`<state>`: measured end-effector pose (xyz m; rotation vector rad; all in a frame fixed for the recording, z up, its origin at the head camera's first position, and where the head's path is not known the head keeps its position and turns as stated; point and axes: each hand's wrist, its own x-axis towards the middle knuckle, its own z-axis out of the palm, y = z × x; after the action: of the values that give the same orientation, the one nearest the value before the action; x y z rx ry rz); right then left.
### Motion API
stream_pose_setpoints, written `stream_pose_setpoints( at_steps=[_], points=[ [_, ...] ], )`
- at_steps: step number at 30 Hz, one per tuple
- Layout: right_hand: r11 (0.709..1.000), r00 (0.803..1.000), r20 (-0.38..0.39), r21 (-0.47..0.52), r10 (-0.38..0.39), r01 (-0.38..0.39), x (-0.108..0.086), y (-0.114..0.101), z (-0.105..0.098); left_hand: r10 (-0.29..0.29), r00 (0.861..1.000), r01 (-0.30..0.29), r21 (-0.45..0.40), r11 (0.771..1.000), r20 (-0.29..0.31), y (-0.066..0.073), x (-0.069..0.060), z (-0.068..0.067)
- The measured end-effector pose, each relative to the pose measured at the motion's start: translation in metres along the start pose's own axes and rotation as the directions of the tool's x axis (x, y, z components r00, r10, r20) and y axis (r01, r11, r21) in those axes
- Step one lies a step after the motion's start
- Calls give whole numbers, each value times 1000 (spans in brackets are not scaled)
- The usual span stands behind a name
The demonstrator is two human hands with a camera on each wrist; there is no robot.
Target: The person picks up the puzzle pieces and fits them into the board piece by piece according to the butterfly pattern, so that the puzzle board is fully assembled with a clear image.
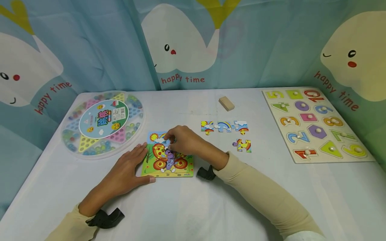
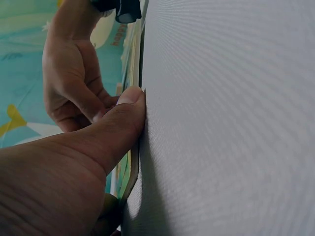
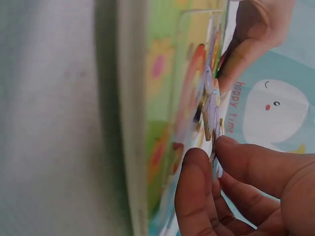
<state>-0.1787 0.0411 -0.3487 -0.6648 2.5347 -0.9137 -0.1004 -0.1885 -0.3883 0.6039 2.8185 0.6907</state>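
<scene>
A butterfly puzzle board (image 1: pixel 150 170) lies at the middle of the table. My left hand (image 1: pixel 125 172) rests at its left side, fairly straight fingers along the left edge and thumb at the lower left corner; the left wrist view shows that thumb (image 2: pixel 123 115) against the board's edge. Over the upper part of the board, my right hand (image 1: pixel 187 140) pinches a puzzle piece (image 3: pixel 213 110) between thumb and index finger. The piece stands tilted up from the board, mostly covered by the fingertips in the head view.
Right of the board lie a row of loose puzzle pieces (image 1: pixel 224 126) and a single piece (image 1: pixel 243 145). A wooden block (image 1: pixel 226 103) is behind them. A round marble game (image 1: pixel 102 124) stands at the left, a number and shape board (image 1: pixel 319 130) at the right.
</scene>
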Motion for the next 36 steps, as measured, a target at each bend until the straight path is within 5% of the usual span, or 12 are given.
stream_pose_setpoints(
  at_steps=[36],
  points=[
    [994,997,79,-112,2,7,2,-2,3,1,1000,-1,-3,1000,8,0,0,0]
  ],
)
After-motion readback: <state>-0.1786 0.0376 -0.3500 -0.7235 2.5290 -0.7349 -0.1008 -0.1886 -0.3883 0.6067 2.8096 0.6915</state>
